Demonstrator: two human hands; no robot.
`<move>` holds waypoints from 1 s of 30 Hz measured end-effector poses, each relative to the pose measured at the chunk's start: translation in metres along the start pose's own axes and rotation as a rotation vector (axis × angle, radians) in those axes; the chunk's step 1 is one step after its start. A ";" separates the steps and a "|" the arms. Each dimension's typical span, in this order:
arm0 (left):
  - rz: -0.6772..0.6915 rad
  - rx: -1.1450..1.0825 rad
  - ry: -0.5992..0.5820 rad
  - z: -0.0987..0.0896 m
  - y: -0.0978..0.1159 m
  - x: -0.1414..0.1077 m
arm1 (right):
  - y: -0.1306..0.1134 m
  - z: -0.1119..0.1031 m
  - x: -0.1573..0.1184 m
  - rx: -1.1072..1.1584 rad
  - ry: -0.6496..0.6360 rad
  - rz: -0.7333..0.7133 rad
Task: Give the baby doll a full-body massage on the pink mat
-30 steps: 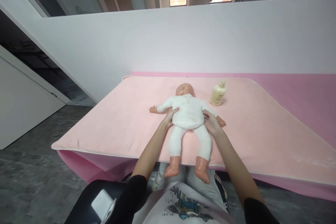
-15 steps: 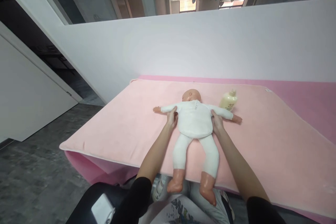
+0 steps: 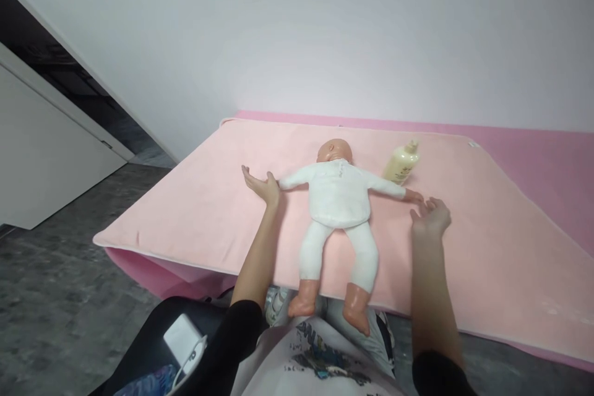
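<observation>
A baby doll [image 3: 340, 195] in a white suit lies stretched out on a pink blanket [image 3: 199, 198], its arms spread to both sides and its bare feet over the near edge. My left hand [image 3: 263, 187] is open at the end of the doll's left-side arm, fingers stretched away and the thumb by the doll's hand, which is mostly hidden. On the other side, my right hand [image 3: 432, 216] is open with loosely bent fingers, the fingertips at the doll's hand [image 3: 413, 195]. Beyond that arm a pale yellow bottle [image 3: 401, 162] leans at a tilt.
Behind the blanket rises a white partition [image 3: 325, 49] with glass above it. A darker pink cover [image 3: 533, 167] shows beneath the blanket. Lower left, a white device with a cable [image 3: 184, 339] rests on a black seat [image 3: 153, 328]. A white door [image 3: 51, 148] stands at the left.
Both my hands have left the doll's sides and moved outward along its arms to its hands. The view has tilted downward. The doll keeps its place on the blanket.
</observation>
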State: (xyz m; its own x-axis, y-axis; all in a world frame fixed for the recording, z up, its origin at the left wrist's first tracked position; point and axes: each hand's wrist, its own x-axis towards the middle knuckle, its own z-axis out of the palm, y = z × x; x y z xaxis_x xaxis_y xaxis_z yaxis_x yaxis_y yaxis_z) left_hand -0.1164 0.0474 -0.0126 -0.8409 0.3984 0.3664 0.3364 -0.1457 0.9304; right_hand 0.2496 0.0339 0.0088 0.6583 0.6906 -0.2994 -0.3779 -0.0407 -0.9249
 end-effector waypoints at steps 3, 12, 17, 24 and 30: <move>0.278 0.059 -0.040 0.000 0.018 -0.018 | 0.008 -0.010 -0.050 -0.278 -0.525 -0.545; 0.584 -0.102 -1.139 -0.002 0.046 -0.067 | 0.055 -0.010 -0.069 -0.781 -0.998 -1.204; 0.511 -0.025 -1.284 -0.003 0.043 -0.062 | 0.027 -0.002 -0.079 -0.833 -1.082 -1.032; 0.542 -0.012 -1.261 -0.002 0.039 -0.063 | 0.009 0.042 -0.070 -0.858 -0.967 -0.928; 0.548 -0.043 -1.111 -0.006 0.054 -0.069 | 0.028 0.059 -0.056 -1.153 -1.010 -1.035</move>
State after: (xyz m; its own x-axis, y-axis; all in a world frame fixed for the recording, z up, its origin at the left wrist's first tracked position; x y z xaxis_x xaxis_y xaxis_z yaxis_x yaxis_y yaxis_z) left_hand -0.0426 0.0065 0.0126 0.2287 0.8241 0.5182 0.4987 -0.5564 0.6646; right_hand 0.1640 0.0362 0.0135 -0.4471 0.8567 0.2573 0.7369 0.5158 -0.4370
